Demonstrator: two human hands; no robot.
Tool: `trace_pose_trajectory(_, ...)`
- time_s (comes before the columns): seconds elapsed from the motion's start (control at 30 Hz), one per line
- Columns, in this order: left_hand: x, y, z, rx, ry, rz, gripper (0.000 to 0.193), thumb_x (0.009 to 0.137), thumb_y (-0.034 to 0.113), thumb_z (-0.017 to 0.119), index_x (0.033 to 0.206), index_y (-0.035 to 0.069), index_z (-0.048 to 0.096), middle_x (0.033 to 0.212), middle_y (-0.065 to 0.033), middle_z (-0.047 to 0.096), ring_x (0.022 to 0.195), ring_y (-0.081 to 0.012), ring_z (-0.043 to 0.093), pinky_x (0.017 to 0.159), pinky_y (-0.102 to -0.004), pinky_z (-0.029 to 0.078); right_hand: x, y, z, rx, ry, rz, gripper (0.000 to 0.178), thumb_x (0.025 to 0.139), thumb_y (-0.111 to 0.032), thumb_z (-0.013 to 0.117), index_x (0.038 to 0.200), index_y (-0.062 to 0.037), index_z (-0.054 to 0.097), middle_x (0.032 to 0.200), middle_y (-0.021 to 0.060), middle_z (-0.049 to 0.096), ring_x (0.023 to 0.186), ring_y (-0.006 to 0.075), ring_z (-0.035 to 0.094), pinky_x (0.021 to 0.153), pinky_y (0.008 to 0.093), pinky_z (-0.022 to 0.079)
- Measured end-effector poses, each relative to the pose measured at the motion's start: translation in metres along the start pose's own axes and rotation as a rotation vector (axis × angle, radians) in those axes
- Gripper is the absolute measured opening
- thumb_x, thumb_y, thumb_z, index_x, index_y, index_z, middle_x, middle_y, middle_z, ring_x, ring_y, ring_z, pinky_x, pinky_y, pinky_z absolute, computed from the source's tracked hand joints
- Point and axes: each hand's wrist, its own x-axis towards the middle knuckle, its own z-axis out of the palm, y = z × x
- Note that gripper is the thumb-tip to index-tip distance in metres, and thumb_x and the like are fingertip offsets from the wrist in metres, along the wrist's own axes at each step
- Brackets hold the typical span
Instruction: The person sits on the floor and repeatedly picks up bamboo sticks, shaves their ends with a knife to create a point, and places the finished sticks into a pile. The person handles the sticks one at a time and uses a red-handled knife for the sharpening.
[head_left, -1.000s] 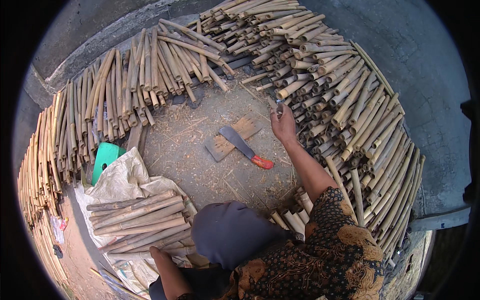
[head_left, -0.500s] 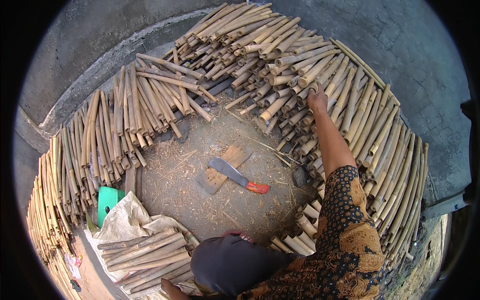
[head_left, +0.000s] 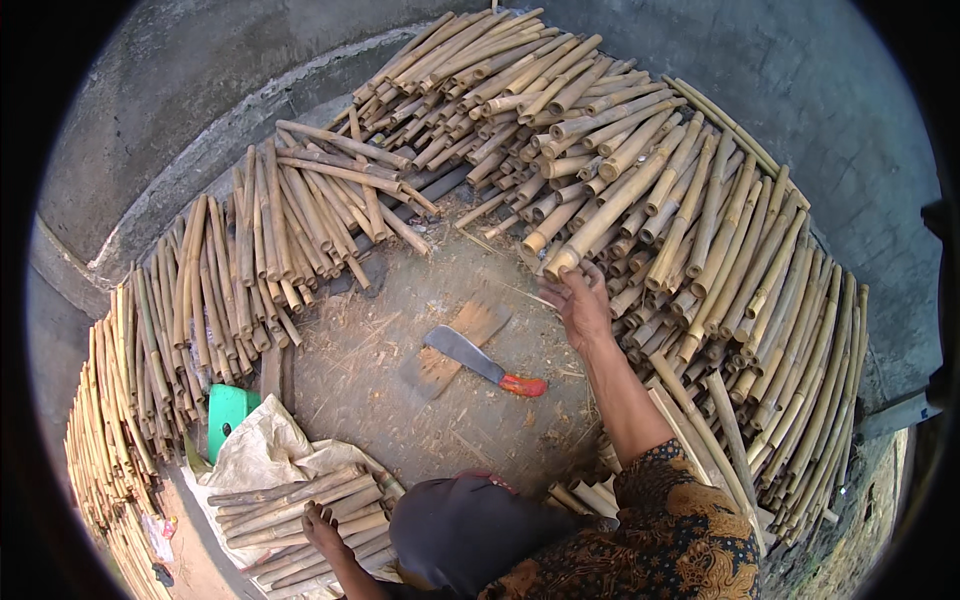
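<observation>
My right hand (head_left: 583,305) grips the near end of a bamboo pole (head_left: 618,208), its fingers and thumb closed around the cut rim. The rest of that pole slants up and right across the big bamboo pile (head_left: 730,220). Low on the left, my left hand (head_left: 326,532) hovers beside a bundle of bamboo pieces (head_left: 300,497), its fingers apart and nothing in them. On the ground between the stacks, a machete (head_left: 460,350) with a red handle lies across a flat wooden board (head_left: 478,322).
More bamboo stands and leans along the left side (head_left: 200,285). A pale woven sack (head_left: 262,440) lies under the bundle, by a green plastic container (head_left: 230,410). Grey concrete walls (head_left: 790,110) curve behind the stacks. Shavings litter the floor (head_left: 350,345).
My right hand has come back toward me from the pile, drawing the bamboo pole's end out over the floor. My left hand has risen beside the bundle.
</observation>
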Motion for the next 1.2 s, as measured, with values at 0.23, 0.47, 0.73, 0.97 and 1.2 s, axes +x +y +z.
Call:
trace_pose_trajectory(0.23, -0.098, 0.122, 0.117, 0.083, -0.617, 0.176, 0.059, 0.104, 0.046, 0.054, 0.144, 0.003, 0.047, 0.124, -0.0147, 0.063, 0.105, -0.0225, 0.065, 0.091, -0.0368, 0.052, -0.054, 0.038, 0.035, -0.029, -0.139, 0.449, 0.031, 0.103, -0.032, 0.058, 0.116, -0.0041, 0.056, 0.109, 0.0132, 0.066, 0.101, 0.025, 0.068, 0.089, 0.0444, 0.058)
trace_pose_trajectory(0.47, -0.138, 0.156, 0.145, -0.357, -0.667, 0.329, 0.052, 0.101, 0.036, 0.062, 0.137, 0.003, 0.047, 0.113, -0.0144, 0.063, 0.088, -0.0243, 0.07, 0.078, -0.0359, 0.062, -0.149, 0.111, 0.092, -0.24, -0.733, 0.563, 0.055, 0.1, -0.049, 0.061, 0.126, -0.0008, 0.057, 0.12, 0.0147, 0.065, 0.114, 0.0249, 0.063, 0.088, 0.0394, 0.057)
trace_pose_trajectory(0.73, -0.095, 0.19, 0.012, -0.291, 0.113, 0.436, 0.052, 0.098, 0.045, 0.064, 0.124, 0.001, 0.055, 0.097, -0.0125, 0.065, 0.059, -0.0138, 0.06, 0.052, -0.0258, 0.054, -0.09, 0.178, -0.028, -1.817, -0.365, 0.26, 0.074, 0.089, -0.044, 0.069, 0.144, -0.0028, 0.041, 0.14, 0.0177, 0.051, 0.134, 0.0331, 0.047, 0.112, 0.0526, 0.036)
trace_pose_trajectory(0.97, -0.1, 0.223, -0.02, -0.217, 0.367, 0.482, 0.064, 0.098, 0.054, 0.059, 0.126, -0.004, 0.057, 0.1, -0.012, 0.065, 0.067, -0.0132, 0.059, 0.055, -0.0244, 0.051, -0.066, 0.222, -0.1, -2.0, -0.471, 0.253, 0.056, 0.09, -0.037, 0.068, 0.133, -0.0056, 0.05, 0.133, 0.0164, 0.058, 0.132, 0.0305, 0.051, 0.108, 0.0492, 0.038)
trace_pose_trajectory(1.2, -0.106, 0.269, 0.037, -0.682, 0.125, 0.857, 0.042, 0.104, 0.043, 0.054, 0.112, 0.002, 0.054, 0.101, -0.0147, 0.065, 0.089, -0.024, 0.066, 0.09, -0.0435, 0.055, -0.099, 0.199, -0.08, -1.493, -0.29, 0.331, 0.044, 0.087, -0.033, 0.062, 0.112, 0.0028, 0.061, 0.103, 0.0277, 0.07, 0.098, 0.0438, 0.068, 0.088, 0.0489, 0.053)
